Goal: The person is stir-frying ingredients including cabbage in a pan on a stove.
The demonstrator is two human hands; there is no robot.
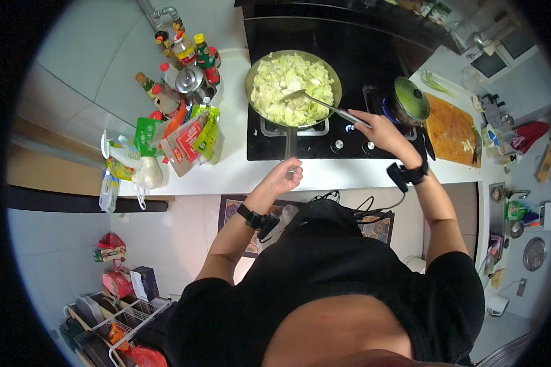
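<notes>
A wide frying pan [251, 104] stands on the left burner, filled with chopped pale-green cabbage [291, 79]. My left hand [283, 177] is closed round the end of the pan's handle [291, 142], which points toward me. With my right hand [379, 130] I grip the dark handle of a spatula [337, 110]. It reaches in over the pan's right rim, and its blade rests in the cabbage near the middle of the pan. Part of the blade is hidden among the pieces.
On the right burner, over a blue flame, sits a lidded pot [411, 99]. A wooden cutting board [450, 131] with a knife [476, 147] and small chopped bits lies to its right. Bottles [207, 60] and seasoning packets [190, 137] crowd the counter at left.
</notes>
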